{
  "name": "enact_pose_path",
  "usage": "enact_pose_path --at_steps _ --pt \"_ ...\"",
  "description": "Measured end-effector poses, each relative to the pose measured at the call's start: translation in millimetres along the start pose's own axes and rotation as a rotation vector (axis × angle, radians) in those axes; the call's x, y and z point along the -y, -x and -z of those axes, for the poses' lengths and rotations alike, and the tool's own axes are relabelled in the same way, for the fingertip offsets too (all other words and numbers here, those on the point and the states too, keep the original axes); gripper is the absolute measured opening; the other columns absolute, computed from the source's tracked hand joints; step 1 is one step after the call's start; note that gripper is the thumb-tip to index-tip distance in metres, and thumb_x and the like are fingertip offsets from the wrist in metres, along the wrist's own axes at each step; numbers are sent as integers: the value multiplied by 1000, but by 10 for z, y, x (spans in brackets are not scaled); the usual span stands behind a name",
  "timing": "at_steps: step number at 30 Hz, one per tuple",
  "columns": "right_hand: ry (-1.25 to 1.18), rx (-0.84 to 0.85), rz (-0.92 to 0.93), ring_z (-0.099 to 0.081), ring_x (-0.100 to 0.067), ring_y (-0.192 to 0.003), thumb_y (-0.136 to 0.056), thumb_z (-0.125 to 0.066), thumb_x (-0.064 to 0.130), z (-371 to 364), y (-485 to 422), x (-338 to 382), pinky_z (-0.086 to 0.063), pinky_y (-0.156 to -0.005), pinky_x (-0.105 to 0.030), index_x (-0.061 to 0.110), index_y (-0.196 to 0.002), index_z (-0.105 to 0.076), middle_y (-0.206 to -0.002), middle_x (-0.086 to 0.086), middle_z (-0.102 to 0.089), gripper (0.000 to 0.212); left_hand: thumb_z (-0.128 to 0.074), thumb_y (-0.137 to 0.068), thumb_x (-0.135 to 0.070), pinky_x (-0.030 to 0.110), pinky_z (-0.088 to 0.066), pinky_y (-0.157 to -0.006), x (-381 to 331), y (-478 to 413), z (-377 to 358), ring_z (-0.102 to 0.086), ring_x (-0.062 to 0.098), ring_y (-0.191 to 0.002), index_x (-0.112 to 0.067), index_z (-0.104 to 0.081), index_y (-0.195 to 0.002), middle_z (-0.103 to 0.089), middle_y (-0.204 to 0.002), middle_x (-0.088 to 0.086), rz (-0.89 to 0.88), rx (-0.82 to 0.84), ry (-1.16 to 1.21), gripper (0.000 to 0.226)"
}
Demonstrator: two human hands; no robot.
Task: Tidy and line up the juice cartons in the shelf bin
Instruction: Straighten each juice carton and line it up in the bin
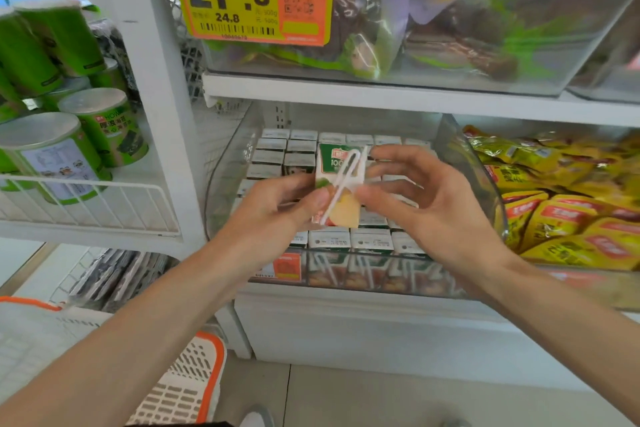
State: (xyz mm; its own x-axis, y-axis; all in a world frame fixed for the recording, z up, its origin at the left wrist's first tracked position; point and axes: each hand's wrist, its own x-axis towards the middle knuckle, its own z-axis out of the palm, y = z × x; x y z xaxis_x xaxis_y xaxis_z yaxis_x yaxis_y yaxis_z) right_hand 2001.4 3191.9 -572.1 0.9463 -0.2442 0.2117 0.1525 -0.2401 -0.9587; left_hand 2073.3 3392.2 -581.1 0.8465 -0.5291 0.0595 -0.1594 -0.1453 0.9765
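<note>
The clear shelf bin [225, 184] is packed with rows of juice cartons [370, 241], tops up. Above them the left hand [277, 211] pinches one carton [337, 163] by its left edge, while the right hand [426, 204] is spread and loose, its thumb tip at the carton's right edge. It would be best to square the carton upright, with the straw [343, 180] facing front like the front row, then lower it straight into a gap. The hands hide which gap is free, and blur smears the label

White shop shelving [381, 94] w/ wire racks [86, 198], grey tile floor [381, 399], bright even light.
</note>
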Motion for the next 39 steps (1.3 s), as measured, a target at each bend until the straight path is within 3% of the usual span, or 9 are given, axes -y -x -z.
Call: enact_pose_path --at_steps 3,7,11,15,18,21,24,29,39 --pt "2 -21 -24 -77 -20 -98 -80 -84 29 21 55 -51 -64 -93 -45 20 -117 -72 -102 -2 -79 40 -59 -104 -17 15 -58 -84 20 -17 -25 -74 4 -106 -30 -73 -116 -80 -111 -13 44 47 88 22" --pt "1 -23 -44 -78 -18 -98 -85 -85 20 52 109 -120 -64 -91 -34 20 -113 -75 -105 1 -80 30 -66 -100 -23 25 -59 -95 65 -37 -14 -72 3 -112 -33 -73 -119 -78 -116 -16 56 73 52 22" --pt "-17 -28 -90 -78 -13 -99 -88 -83 18 60 122 -183 -62 -86 -24 18 -108 -77 -107 6 -81 21 -69 -95 -25 16 -59 -84 90 -47 -31 -74 5 -108 -32 -73 -117 -79 -113 -12 85 103 134 23" --pt "-139 -76 -163 -80 -16 -94 -95 -77 15 33 111 -204 -63 -82 -23 13 -104 -78 -102 3 -83 10 -62 -100 -22 21 -60 -85 93 -67 -49 -76 15 -107 -20 -71 -120 -80 -110 -1 117 104 263 22" --pt "-218 -65 -209 -80 -18 -94 -99 -73 17 -17 92 -201 -63 -85 -26 10 -105 -80 -102 -2 -83 12 -70 -89 -21 24 -62 -79 89 -84 -55 -78 16 -98 -13 -71 -109 -81 -98 1 100 50 314 22" --pt "-231 17 -234 -78 -14 -103 -99 -72 26 -44 66 -176 -60 -95 -25 14 -111 -81 -108 -1 -82 19 -73 -83 -23 26 -63 -80 95 -92 -57 -78 18 -103 -9 -66 -115 -80 -111 5 108 42 324 36" --pt "-145 80 -229 -74 -6 -112 -92 -80 38 -44 69 -158 -52 -105 -30 24 -117 -79 -113 8 -81 29 -72 -86 -21 28 -63 -84 93 -87 -50 -77 19 -107 -18 -62 -130 -78 -118 4 116 63 342 45" --pt "-179 52 -250 -76 -10 -108 -83 -86 33 -34 55 -132 -53 -105 -35 26 -127 -71 -110 6 -81 47 -74 -88 -23 19 -61 -79 90 -68 -57 -76 10 -107 -27 -68 -131 -76 -121 -9 58 90 242 44" --pt "-197 48 -219 -77 -12 -107 -89 -82 29 -15 65 -168 -56 -99 -28 19 -118 -74 -115 4 -80 32 -82 -79 -34 29 -63 -84 118 -104 -53 -76 16 -109 -26 -67 -134 -75 -124 -11 44 37 246 57"
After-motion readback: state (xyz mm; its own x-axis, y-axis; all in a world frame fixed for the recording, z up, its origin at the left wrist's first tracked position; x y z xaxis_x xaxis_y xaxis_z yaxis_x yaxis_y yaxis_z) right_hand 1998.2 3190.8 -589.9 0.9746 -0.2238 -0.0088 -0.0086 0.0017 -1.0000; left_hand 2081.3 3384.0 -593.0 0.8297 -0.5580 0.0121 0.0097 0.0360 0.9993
